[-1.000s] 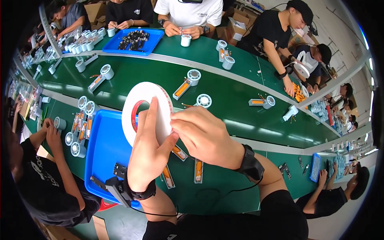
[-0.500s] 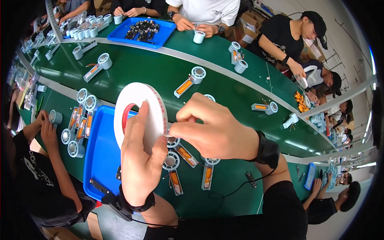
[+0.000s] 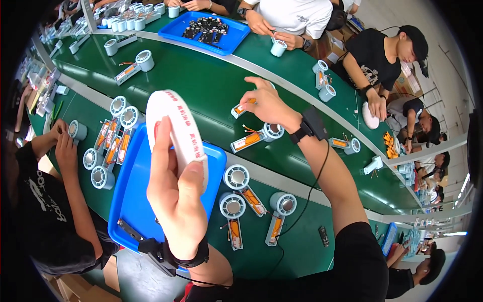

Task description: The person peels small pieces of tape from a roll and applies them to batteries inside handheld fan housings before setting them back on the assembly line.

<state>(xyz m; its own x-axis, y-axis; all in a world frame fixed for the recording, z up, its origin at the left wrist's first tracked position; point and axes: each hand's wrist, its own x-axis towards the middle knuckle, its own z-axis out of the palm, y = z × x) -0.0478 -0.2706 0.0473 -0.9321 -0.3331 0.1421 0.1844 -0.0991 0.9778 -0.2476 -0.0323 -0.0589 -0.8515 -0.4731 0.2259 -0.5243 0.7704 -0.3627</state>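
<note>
My left hand [image 3: 178, 196] is closed around a large white roll of tape [image 3: 173, 131] with red print along its edge, held upright above a blue tray [image 3: 118, 196]. My right hand [image 3: 269, 103] is stretched out over the far green belt, fingers apart. It covers part of a small fan unit with an orange battery [image 3: 241, 108]; whether the fingers touch it I cannot tell. A second fan unit [image 3: 273, 132] lies just nearer on the belt. Close to me on the table are several more light-blue fans [image 3: 236, 176] with open handles showing orange batteries and thin wires.
A co-worker's hands [image 3: 65, 143] hold a fan at the left, beside a cluster of fan units [image 3: 118, 105]. Across the belt stand a blue tray of black parts [image 3: 206, 32] and several people. A metal rail [image 3: 282, 183] edges the belt. A black cable hangs from my right wrist.
My right hand has left the tape roll and reached forward over the belt. My left hand still grips the roll, now turned more edge-on. The view has shifted slightly.
</note>
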